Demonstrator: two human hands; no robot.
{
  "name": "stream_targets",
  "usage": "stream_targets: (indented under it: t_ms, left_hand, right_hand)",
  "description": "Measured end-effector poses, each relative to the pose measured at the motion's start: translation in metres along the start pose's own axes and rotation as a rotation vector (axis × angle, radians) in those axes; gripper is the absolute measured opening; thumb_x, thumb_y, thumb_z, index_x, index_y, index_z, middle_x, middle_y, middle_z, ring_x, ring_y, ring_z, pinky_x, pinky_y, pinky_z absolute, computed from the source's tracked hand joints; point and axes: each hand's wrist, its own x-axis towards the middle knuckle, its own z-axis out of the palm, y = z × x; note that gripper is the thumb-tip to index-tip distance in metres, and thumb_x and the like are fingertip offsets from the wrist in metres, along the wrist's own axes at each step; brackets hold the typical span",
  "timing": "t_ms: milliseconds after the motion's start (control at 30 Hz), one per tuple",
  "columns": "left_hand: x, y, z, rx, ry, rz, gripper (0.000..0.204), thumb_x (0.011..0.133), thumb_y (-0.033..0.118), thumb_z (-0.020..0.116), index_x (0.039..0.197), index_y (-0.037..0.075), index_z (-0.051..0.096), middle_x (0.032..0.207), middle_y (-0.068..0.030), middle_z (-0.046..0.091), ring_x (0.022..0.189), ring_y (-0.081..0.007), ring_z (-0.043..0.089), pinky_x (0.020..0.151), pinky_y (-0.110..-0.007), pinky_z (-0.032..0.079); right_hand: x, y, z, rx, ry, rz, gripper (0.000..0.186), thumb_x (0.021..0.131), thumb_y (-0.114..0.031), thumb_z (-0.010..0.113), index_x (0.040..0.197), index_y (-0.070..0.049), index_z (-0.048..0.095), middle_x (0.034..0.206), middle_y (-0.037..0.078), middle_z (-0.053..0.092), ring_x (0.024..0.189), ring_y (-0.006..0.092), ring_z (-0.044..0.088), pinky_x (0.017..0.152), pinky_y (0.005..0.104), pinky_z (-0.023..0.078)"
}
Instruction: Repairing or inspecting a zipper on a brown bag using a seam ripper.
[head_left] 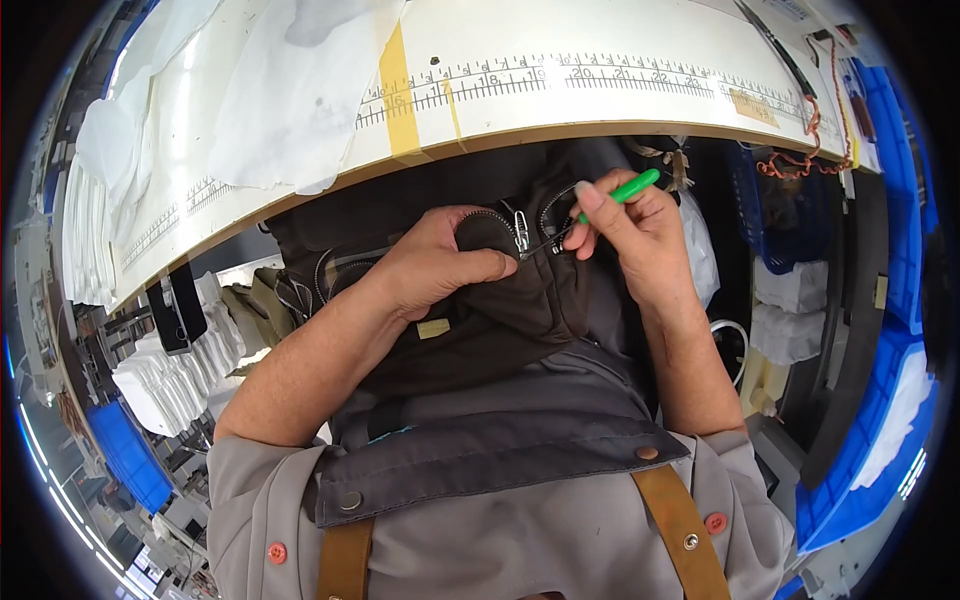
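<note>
Across my lap lies a dark brown zippered cloth piece (470,345), its metal zip teeth curving apart on both sides. My left hand (445,258) is closed on the cloth, with the thumb pressed beside a silver zip slider (521,230). In my right hand (632,225) is a slim tool with a green handle (634,186). Its thin dark shaft slants down toward the lower end of the slider. I cannot tell whether the tip touches the metal. A small yellowish tag (433,328) shows on the cloth below my left hand.
A white table (560,100) with ruler markings overhangs my lap. White sheets (280,110) cover its left part; tweezers (785,60) and an orange coiled cord (812,140) are at its right. Blue bins (850,450) stand at right, stacked white pieces (165,380) at left.
</note>
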Motion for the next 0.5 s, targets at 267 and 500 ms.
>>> stream_targets:
  t_ms: [267, 500]
  left_hand:
    - [0.002, -0.005, -0.001, 0.009, 0.004, 0.006, 0.021, 0.070, 0.002, 0.065, 0.091, 0.000, 0.061, 0.079, 0.0013, 0.060, 0.071, -0.0047, 0.053, 0.068, -0.020, 0.044]
    - [0.002, -0.001, 0.000, 0.029, 0.026, -0.001, 0.023, 0.070, 0.002, 0.065, 0.092, -0.002, 0.059, 0.079, 0.0003, 0.060, 0.071, -0.0054, 0.054, 0.069, -0.020, 0.044]
  right_hand:
    - [-0.009, -0.003, -0.013, 0.109, 0.092, -0.135, 0.023, 0.091, -0.021, 0.055, 0.083, 0.000, 0.056, 0.065, 0.008, 0.059, 0.054, 0.0098, 0.056, 0.049, 0.0190, 0.042]
    - [-0.013, -0.001, -0.015, 0.139, 0.112, -0.180, 0.023, 0.092, -0.022, 0.052, 0.087, 0.001, 0.055, 0.066, 0.008, 0.059, 0.055, 0.0105, 0.056, 0.049, 0.0197, 0.042]
